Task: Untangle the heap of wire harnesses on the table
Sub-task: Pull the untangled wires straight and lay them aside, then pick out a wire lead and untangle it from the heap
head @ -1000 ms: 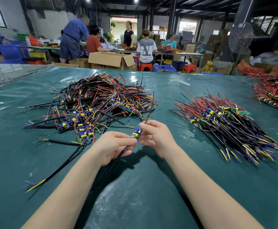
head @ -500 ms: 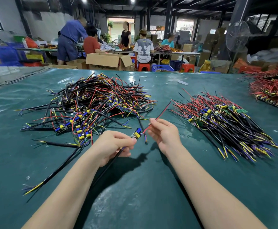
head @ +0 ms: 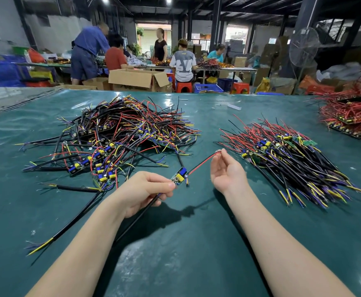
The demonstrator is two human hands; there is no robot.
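Note:
A tangled heap of wire harnesses (head: 123, 133) lies left of centre on the green table (head: 196, 243): black, red and yellow wires with small blue and yellow boards. My left hand (head: 141, 191) pinches one harness by its small circuit board (head: 179, 176), and its black cable runs down under my wrist. The red wire (head: 203, 163) of that board stretches right to my right hand (head: 226, 172), which pinches its far end between thumb and fingertips, palm turned up. A combed-out pile of harnesses (head: 287, 159) lies to the right.
A red-wired pile (head: 351, 114) sits at the table's far right edge. Loose black cables (head: 72, 221) trail toward me on the left. Beyond the table stand cardboard boxes (head: 138, 79), stools, a fan (head: 303, 47) and several people working at other benches.
My right hand has slid out along the red wire, moving right and turning palm up, so the wire now runs straight from the board. My left hand has kept its pinch on the board.

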